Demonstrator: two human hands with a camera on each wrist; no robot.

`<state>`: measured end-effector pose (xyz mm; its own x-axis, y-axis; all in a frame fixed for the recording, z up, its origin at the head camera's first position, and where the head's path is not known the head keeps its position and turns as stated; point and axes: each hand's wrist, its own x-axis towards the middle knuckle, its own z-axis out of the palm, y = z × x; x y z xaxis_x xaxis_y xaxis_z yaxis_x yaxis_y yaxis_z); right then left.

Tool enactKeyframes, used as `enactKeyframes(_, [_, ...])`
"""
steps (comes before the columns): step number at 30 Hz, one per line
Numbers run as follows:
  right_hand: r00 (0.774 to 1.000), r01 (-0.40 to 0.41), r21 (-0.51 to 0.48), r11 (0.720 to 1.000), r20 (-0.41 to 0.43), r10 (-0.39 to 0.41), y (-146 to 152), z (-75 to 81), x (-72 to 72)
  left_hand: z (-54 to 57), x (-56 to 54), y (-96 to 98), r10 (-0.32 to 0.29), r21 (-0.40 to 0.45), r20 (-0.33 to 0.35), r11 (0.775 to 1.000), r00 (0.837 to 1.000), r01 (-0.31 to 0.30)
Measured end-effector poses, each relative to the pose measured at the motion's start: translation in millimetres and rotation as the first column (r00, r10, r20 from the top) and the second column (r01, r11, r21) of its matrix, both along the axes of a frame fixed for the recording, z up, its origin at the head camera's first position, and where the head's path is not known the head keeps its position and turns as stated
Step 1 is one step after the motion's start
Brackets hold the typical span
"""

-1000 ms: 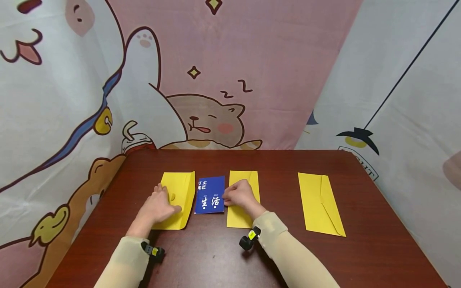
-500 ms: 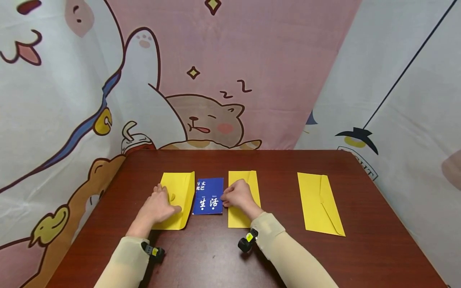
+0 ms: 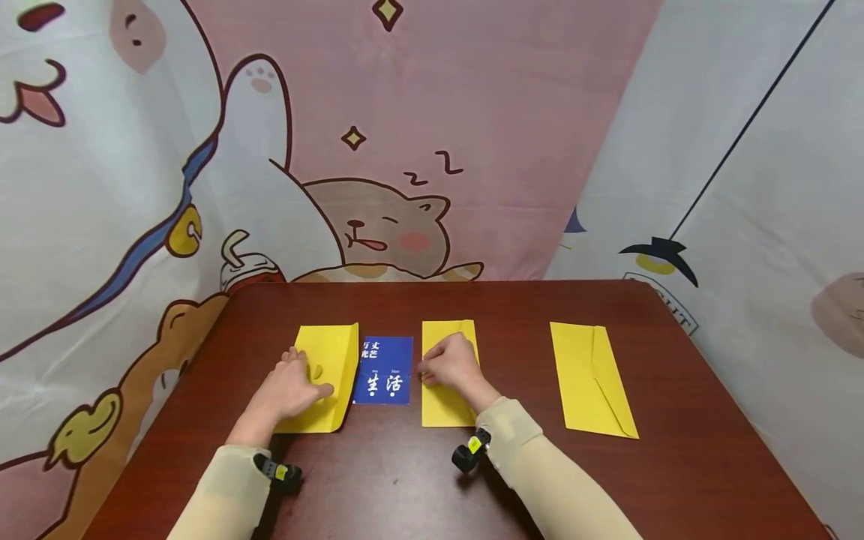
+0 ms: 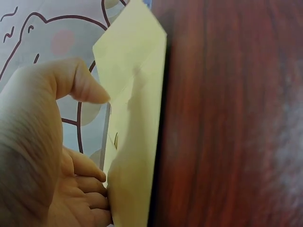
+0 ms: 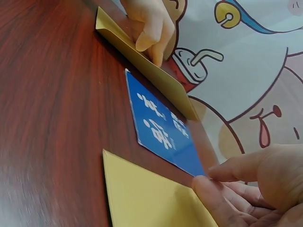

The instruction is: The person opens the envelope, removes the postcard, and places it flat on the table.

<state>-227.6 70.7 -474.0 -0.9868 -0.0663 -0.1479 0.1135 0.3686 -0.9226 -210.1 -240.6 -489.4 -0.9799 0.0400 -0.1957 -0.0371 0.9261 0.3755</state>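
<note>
My left hand (image 3: 286,386) rests with spread fingers on the left yellow envelope (image 3: 335,349), whose flap (image 5: 163,80) stands raised along its right side. Just beyond that flap lies a blue card (image 3: 391,352) with white characters, flat on the table. My right hand (image 3: 454,367) is over the middle yellow envelope (image 3: 442,409), covering part of it. Its thumb and forefinger are close together near the card's right edge, with a narrow gap showing in the head view. The left wrist view shows the left thumb (image 4: 90,90) over the envelope.
A third yellow envelope (image 3: 587,367) lies face down at the right of the brown table (image 3: 378,480). Behind the table hangs a cloth (image 3: 513,150) printed with cartoon animals.
The right hand has let go of the blue card and drawn slightly to the right. The left hand stays on its envelope. The head view has shifted a little.
</note>
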Motion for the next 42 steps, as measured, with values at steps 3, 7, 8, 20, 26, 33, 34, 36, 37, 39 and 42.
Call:
enactKeyframes(3, [0.999, 0.014, 0.013, 1.0, -0.041, -0.013, 10.4, 5.7, 1.8, 1.4, -0.7, -3.6, -0.004, 0.013, -0.005, 1.0, 1.0, 0.004])
enactKeyframes(7, [0.99, 0.024, 0.098, 0.995, -0.138, -0.01, 26.6, 8.5, 3.4, 4.9, -0.8, -5.6, -0.013, 0.011, -0.012, 1.0, 1.0, 0.013])
enactKeyframes(8, [0.986, 0.027, 0.124, 0.992, -0.164, -0.006, 30.6, 8.8, 3.9, 6.7, -0.6, -5.2, -0.02, 0.008, -0.024, 1.0, 1.0, 0.02])
enactKeyframes(20, [0.932, -0.029, 0.351, 0.936, -0.33, 0.152, 52.7, 5.9, 9.2, 34.8, 2.6, 47.7, -0.298, -0.008, -0.278, 0.951, 0.913, 0.308])
enactKeyframes(26, [0.922, -0.039, 0.418, 0.907, -0.335, 0.194, 58.1, 5.5, 17.4, 40.0, -0.5, 83.0, -0.382, -0.038, -0.308, 0.92, 0.871, 0.389])
enactKeyframes(33, [0.898, -0.04, 0.489, 0.871, -0.365, 0.247, 64.0, 2.4, 22.6, 37.6, -2.9, 106.7, -0.459, -0.051, -0.299, 0.883, 0.837, 0.466])
enactKeyframes(34, [0.894, -0.04, 0.494, 0.869, -0.371, 0.252, 64.7, 2.0, 23.0, 36.9, -2.8, 109.6, -0.464, -0.057, -0.291, 0.881, 0.837, 0.469])
enactKeyframes(36, [0.887, -0.04, 0.511, 0.859, -0.377, 0.266, 66.1, 0.7, 23.5, 35.1, -2.4, 114.9, -0.471, -0.061, -0.28, 0.878, 0.837, 0.474])
enactKeyframes(37, [0.884, -0.042, 0.52, 0.853, -0.378, 0.274, 66.7, -0.2, 23.7, 33.9, -2.5, 117.2, -0.476, -0.069, -0.273, 0.877, 0.836, 0.476])
enactKeyframes(39, [0.878, -0.048, 0.536, 0.843, -0.38, 0.292, 68.2, -1.3, 24.5, 31.3, -2.9, 121.5, -0.485, -0.074, -0.263, 0.872, 0.834, 0.484])
enactKeyframes(42, [0.869, -0.06, 0.561, 0.825, -0.377, 0.319, 70.0, -3.0, 25.3, 26.1, -3.3, 125.4, -0.5, -0.079, -0.249, 0.864, 0.829, 0.498])
